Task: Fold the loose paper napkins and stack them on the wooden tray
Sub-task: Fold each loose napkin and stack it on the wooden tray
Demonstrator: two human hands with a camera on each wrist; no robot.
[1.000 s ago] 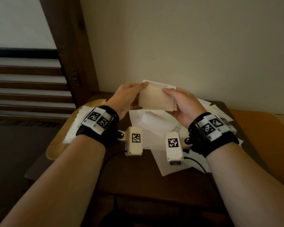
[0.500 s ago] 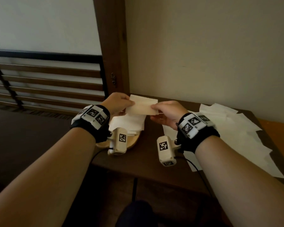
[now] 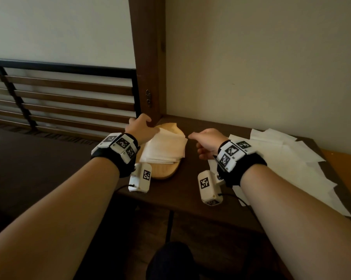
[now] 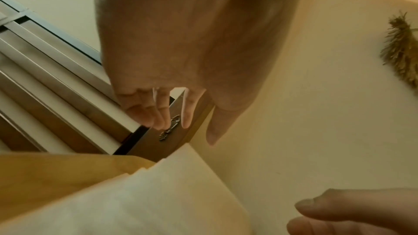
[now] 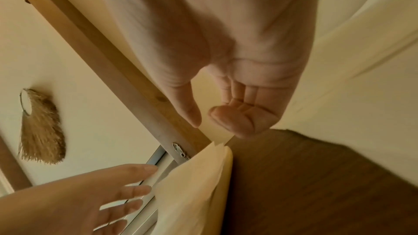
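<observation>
A stack of folded napkins point(image 3: 164, 147) lies on the wooden tray point(image 3: 166, 173) at the table's left end. My left hand point(image 3: 144, 124) hovers over the stack's far left edge with relaxed fingers and holds nothing. In the left wrist view this left hand point(image 4: 187, 131) is above the stack point(image 4: 135, 194) and tray point(image 4: 45, 176). My right hand point(image 3: 199, 138) is just right of the stack, fingers loosely curled, empty. In the right wrist view the right hand point(image 5: 205, 119) is apart from the stack's corner point(image 5: 192, 185). Loose napkins point(image 3: 281, 158) cover the table's right side.
The dark wooden table point(image 3: 180, 190) stands against a pale wall. A wooden post point(image 3: 148, 57) rises right behind the tray. A slatted rail point(image 3: 59, 98) runs off to the left. An orange surface point(image 3: 344, 164) adjoins the table at the right.
Both hands carried the folded napkin leftwards and down onto the stack on the tray, then let go of it. The right hand has drawn back to the right.
</observation>
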